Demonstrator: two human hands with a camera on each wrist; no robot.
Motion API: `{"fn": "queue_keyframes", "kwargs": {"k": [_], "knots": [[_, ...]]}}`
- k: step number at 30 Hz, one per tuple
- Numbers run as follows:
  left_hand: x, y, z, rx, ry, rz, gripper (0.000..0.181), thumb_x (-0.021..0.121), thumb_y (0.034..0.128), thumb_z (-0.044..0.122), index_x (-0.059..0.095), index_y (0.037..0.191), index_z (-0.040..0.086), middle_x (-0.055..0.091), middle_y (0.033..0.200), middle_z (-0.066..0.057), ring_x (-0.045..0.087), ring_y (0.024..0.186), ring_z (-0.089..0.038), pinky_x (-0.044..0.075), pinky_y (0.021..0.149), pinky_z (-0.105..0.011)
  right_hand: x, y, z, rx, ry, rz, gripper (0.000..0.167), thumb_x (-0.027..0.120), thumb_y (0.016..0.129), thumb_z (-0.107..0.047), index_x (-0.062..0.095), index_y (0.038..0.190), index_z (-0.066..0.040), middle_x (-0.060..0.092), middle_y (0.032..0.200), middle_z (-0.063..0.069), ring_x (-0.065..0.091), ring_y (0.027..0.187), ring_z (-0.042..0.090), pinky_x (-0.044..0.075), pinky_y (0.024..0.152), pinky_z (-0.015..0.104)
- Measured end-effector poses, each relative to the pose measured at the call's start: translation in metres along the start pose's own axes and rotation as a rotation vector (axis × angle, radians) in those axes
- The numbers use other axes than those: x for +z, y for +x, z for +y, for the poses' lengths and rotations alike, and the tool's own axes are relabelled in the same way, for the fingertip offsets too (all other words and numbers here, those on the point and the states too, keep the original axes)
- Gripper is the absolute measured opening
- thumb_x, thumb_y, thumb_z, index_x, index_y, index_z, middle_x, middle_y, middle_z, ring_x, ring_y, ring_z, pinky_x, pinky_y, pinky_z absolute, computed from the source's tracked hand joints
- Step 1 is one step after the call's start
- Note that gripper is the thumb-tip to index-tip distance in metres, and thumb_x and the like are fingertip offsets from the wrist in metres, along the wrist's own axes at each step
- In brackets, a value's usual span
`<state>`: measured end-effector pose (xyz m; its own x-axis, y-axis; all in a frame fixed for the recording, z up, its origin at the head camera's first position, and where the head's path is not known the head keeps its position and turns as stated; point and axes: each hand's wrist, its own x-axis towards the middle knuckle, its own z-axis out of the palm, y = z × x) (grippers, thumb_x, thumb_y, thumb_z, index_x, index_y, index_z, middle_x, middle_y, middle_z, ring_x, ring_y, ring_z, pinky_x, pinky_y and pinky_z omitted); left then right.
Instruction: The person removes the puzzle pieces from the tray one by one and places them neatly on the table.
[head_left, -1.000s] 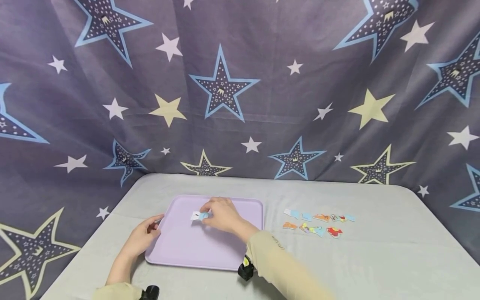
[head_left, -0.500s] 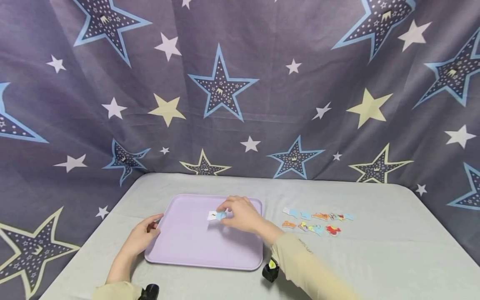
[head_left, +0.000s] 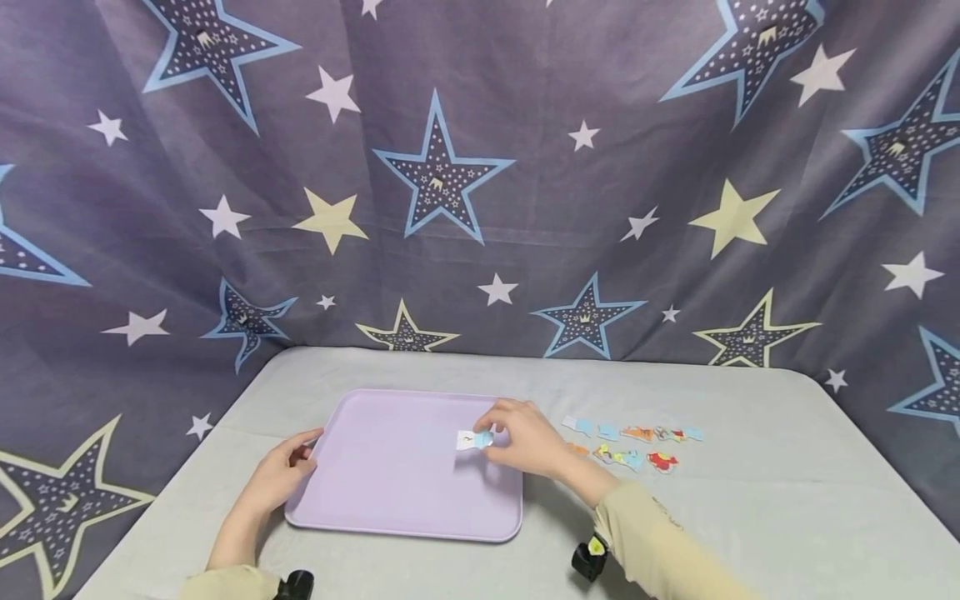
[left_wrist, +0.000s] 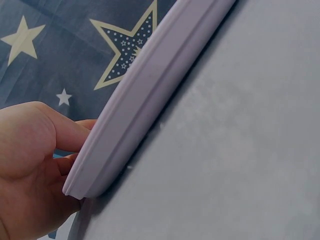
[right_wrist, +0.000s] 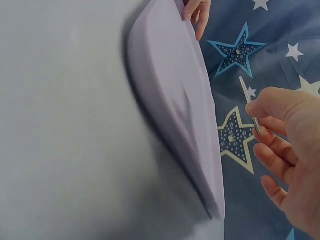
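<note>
My right hand pinches a small flat puzzle piece, white and light blue with a dark mark, between thumb and fingers. It is above the right part of a lilac tray. In the right wrist view the piece is seen edge-on, as a thin strip. My left hand holds the tray's left rim. The left wrist view shows the left thumb against the tray's edge, with other fingers partly hidden behind it.
Right of the tray, several colourful puzzle pieces lie in two rows on the pale grey tablecloth. Among them are a red piece and an orange one; my right hand partly covers the near row's left end. A star-patterned curtain hangs behind.
My right hand has moved rightward across the tray with the puzzle piece, from left of the middle to its right side. The left hand stays at the rim.
</note>
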<state>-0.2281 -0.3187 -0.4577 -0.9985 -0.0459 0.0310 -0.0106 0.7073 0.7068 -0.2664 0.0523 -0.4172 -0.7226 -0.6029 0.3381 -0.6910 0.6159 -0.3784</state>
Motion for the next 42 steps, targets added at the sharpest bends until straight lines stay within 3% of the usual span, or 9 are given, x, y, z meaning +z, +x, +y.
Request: {"fn": "queue_keyframes", "kwargs": {"k": [7, 20, 28, 35, 42], "knots": [[-0.001, -0.001, 0.001, 0.001, -0.002, -0.002, 0.044, 0.050, 0.0850, 0.001, 0.046, 0.129, -0.003, 0.052, 0.094, -0.011, 0.045, 0.078, -0.014, 0.038, 0.065, -0.023, -0.008, -0.023, 0.018, 0.000, 0.042, 0.019, 0.026, 0.067, 0.071, -0.017, 0.066, 0.097, -0.015, 0.059, 0.092, -0.007, 0.055, 0.077, 0.011, 0.040, 0.069, 0.025], [-0.002, -0.001, 0.001, 0.005, 0.010, 0.004, 0.044, 0.051, 0.0849, 0.001, 0.046, 0.128, -0.003, 0.053, 0.094, -0.011, 0.045, 0.077, -0.013, 0.037, 0.065, -0.023, -0.027, -0.059, 0.041, 0.038, 0.129, 0.068, 0.025, 0.067, 0.070, -0.009, 0.066, 0.094, -0.014, 0.059, 0.089, -0.007, 0.053, 0.072, 0.009, 0.047, 0.063, 0.023], [0.000, 0.001, 0.000, 0.009, 0.007, 0.003, 0.045, 0.050, 0.0838, 0.001, 0.046, 0.128, -0.004, 0.052, 0.094, -0.010, 0.046, 0.078, -0.013, 0.038, 0.065, -0.022, -0.041, -0.083, 0.051, 0.088, 0.056, 0.102, 0.026, 0.068, 0.069, -0.012, 0.066, 0.095, -0.016, 0.058, 0.090, -0.009, 0.052, 0.071, 0.009, 0.038, 0.061, 0.020], [0.001, 0.001, 0.000, -0.012, 0.010, -0.015, 0.046, 0.050, 0.0849, 0.002, 0.044, 0.130, -0.003, 0.051, 0.095, -0.011, 0.045, 0.080, -0.015, 0.039, 0.065, -0.023, -0.051, -0.106, 0.063, 0.133, 0.032, 0.116, 0.027, 0.068, 0.069, -0.011, 0.066, 0.096, -0.016, 0.059, 0.091, -0.009, 0.054, 0.073, 0.009, 0.039, 0.059, 0.021], [0.000, 0.002, -0.002, 0.000, 0.026, -0.013, 0.046, 0.051, 0.0850, 0.002, 0.045, 0.130, -0.002, 0.052, 0.095, -0.011, 0.046, 0.080, -0.015, 0.038, 0.065, -0.024, -0.061, -0.127, 0.075, 0.171, -0.027, 0.161, 0.026, 0.070, 0.069, -0.013, 0.066, 0.095, -0.019, 0.058, 0.094, -0.012, 0.052, 0.076, 0.008, 0.037, 0.067, 0.027]]}}
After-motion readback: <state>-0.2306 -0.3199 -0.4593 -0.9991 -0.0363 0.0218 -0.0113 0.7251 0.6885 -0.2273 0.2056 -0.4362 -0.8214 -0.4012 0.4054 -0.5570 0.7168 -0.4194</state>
